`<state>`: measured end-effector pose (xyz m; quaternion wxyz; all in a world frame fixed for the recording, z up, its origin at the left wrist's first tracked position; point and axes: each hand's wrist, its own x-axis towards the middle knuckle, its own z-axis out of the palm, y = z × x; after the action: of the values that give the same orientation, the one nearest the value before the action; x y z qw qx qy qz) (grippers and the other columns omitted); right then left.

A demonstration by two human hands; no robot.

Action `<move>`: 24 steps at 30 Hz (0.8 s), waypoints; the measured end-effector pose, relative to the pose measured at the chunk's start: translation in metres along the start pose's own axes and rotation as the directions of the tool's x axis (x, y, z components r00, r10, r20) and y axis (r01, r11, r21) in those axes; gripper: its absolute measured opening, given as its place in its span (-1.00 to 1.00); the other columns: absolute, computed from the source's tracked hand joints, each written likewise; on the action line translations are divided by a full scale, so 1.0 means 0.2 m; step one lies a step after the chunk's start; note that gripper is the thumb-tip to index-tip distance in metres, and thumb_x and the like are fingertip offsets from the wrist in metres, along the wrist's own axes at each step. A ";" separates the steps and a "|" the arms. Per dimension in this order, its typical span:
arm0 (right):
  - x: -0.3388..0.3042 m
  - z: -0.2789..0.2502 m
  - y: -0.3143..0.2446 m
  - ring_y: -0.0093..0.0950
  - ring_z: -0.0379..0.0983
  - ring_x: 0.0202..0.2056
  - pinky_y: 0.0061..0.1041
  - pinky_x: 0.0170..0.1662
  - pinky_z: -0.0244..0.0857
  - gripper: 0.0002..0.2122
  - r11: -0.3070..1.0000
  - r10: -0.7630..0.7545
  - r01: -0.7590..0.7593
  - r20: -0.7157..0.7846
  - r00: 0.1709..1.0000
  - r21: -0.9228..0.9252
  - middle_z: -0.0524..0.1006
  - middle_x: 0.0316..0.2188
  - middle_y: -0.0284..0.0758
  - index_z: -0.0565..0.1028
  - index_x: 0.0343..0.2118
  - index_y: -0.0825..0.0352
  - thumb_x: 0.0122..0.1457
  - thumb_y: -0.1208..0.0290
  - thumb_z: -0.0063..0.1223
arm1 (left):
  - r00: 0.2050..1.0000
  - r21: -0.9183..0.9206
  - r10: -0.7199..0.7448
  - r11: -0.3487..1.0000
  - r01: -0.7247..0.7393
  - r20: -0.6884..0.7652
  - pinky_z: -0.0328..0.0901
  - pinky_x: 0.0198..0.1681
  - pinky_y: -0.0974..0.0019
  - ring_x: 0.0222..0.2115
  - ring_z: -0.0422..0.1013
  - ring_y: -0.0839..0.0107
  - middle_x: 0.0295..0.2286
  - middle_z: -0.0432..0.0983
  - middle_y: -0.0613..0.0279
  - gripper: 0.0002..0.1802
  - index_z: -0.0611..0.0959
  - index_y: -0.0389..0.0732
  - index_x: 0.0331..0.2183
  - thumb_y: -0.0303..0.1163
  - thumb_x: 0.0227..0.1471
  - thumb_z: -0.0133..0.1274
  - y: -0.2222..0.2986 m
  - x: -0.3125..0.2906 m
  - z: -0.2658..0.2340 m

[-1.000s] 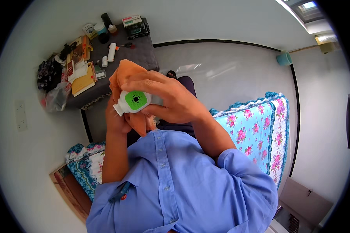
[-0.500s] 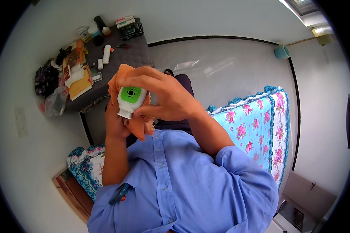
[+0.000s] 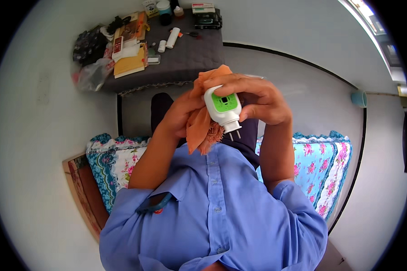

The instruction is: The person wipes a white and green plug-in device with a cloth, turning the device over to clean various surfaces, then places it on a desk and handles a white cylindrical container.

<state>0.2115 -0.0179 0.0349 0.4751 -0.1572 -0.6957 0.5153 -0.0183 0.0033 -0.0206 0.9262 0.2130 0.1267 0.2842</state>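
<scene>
In front of my chest I hold a white plug-in device [image 3: 216,111] with a green face and a dark square in its middle. Two metal prongs stick out of its lower end, pointing down and a little right. My right hand [image 3: 267,96] grips it from the right, fingers over its top and thumb near its neck. An orange cloth [image 3: 198,128] with a frayed edge hangs behind and left of the device. My left hand [image 3: 180,113] is closed on this cloth; its fingertips are hidden behind cloth and device.
A grey-covered table [image 3: 185,56] at the far left bears yellow envelopes [image 3: 130,66], white bottles [image 3: 172,38], a plastic bag [image 3: 95,77] and a black box [image 3: 208,21]. Flowered covers [image 3: 319,165] lie on both sides of me. A light blue bin [image 3: 359,99] stands far right.
The device and cloth have shifted right in the view with both hands. The device has turned so its prongs now show. My view has swung, moving the table upward and right.
</scene>
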 end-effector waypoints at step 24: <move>0.14 0.37 0.03 -0.24 0.57 -0.23 -0.32 -0.18 0.47 -0.33 0.694 -0.019 -0.559 -0.787 0.616 -0.454 0.56 -0.20 -0.22 0.42 0.00 0.34 -0.20 0.35 0.59 | 0.966 -0.006 0.250 0.968 -0.251 -0.068 0.46 0.04 0.18 -0.01 0.50 0.27 0.03 0.45 0.06 -0.38 0.25 -0.24 0.25 -0.29 0.26 0.05 -0.03 0.04 0.04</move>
<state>0.1354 -0.0369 0.0429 0.5347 -0.6220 -0.5389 0.1920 -0.0063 0.0005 -0.0179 0.8795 0.2110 0.1276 0.4069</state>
